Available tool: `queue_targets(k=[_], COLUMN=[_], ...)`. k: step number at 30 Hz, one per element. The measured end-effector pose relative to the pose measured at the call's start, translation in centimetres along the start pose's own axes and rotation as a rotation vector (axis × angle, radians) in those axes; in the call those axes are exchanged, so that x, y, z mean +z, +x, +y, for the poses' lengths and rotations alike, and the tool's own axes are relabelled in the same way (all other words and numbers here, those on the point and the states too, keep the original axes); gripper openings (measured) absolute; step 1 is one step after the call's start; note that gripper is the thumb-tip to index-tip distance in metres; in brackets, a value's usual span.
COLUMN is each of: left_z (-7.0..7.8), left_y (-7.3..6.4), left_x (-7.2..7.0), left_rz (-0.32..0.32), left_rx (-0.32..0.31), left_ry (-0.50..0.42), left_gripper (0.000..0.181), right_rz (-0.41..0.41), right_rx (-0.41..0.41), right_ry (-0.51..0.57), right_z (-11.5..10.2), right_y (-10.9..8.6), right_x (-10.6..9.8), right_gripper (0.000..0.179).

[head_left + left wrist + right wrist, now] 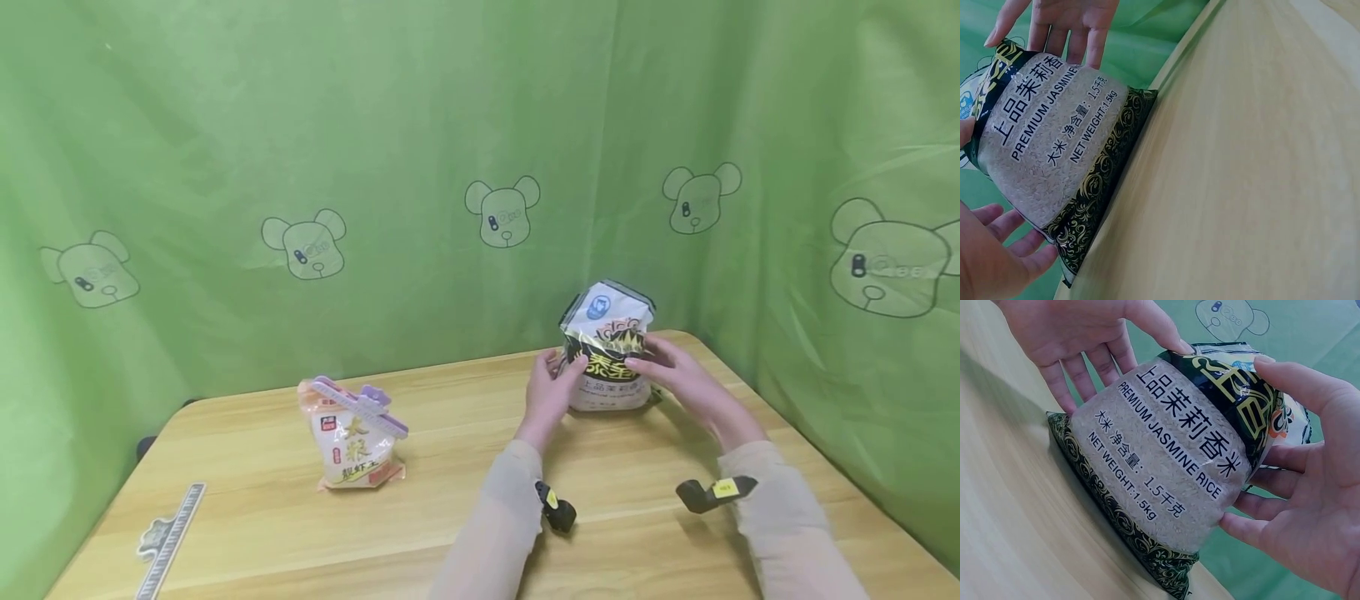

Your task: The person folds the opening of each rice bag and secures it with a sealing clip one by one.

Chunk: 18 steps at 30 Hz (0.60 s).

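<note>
A bag of jasmine rice point(611, 396) stands on the table, its clear lower part showing the grains and its upper part bent over. At its left side my left hand point(551, 396) holds it, thumb at the front and fingers at the side. My right hand point(686, 379) holds the opposite side, thumb on the dark band and fingers around the edge. In the left wrist view the bag's patterned base point(1094, 194) meets the tabletop. The right wrist view shows both thumbs at the dark band point(1235, 400). The bag's back is hidden.
To the left stands a smaller bag point(348, 454) with a purple sealing clip point(363, 408) across its top. A grey toothed clip point(168, 542) lies near the table's left edge. Green curtains point(420, 208) with bear-head outlines hang behind and beside the wooden table point(465, 467).
</note>
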<state>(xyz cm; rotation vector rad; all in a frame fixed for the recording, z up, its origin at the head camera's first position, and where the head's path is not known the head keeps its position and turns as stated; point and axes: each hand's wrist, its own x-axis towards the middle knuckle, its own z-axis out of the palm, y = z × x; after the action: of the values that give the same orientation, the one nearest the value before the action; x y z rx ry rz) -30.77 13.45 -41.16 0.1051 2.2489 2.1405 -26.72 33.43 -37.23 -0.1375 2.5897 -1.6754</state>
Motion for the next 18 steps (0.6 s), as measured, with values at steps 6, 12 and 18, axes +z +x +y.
queue_targets(k=[6, 12, 18], left_z=[0.0, -0.1, -0.3], left_y=[-0.3, -0.5, -0.6], left_x=[-0.6, -1.1, -1.8], left_rz=[0.013, 0.020, 0.026], left_rx=[0.004, 0.008, 0.013], left_ry=[-0.008, -0.005, -0.026], left_gripper=[0.077, 0.077, 0.076], right_rz=[-0.009, -0.014, -0.019], right_rx=[0.008, 0.004, -0.009], right_ry=[0.002, -0.001, -0.010], right_z=[-0.4, -0.7, -1.1], right_y=[0.0, -0.1, -0.1], right_x=[0.5, 1.1, 1.6], right_gripper=[0.085, 0.085, 0.085])
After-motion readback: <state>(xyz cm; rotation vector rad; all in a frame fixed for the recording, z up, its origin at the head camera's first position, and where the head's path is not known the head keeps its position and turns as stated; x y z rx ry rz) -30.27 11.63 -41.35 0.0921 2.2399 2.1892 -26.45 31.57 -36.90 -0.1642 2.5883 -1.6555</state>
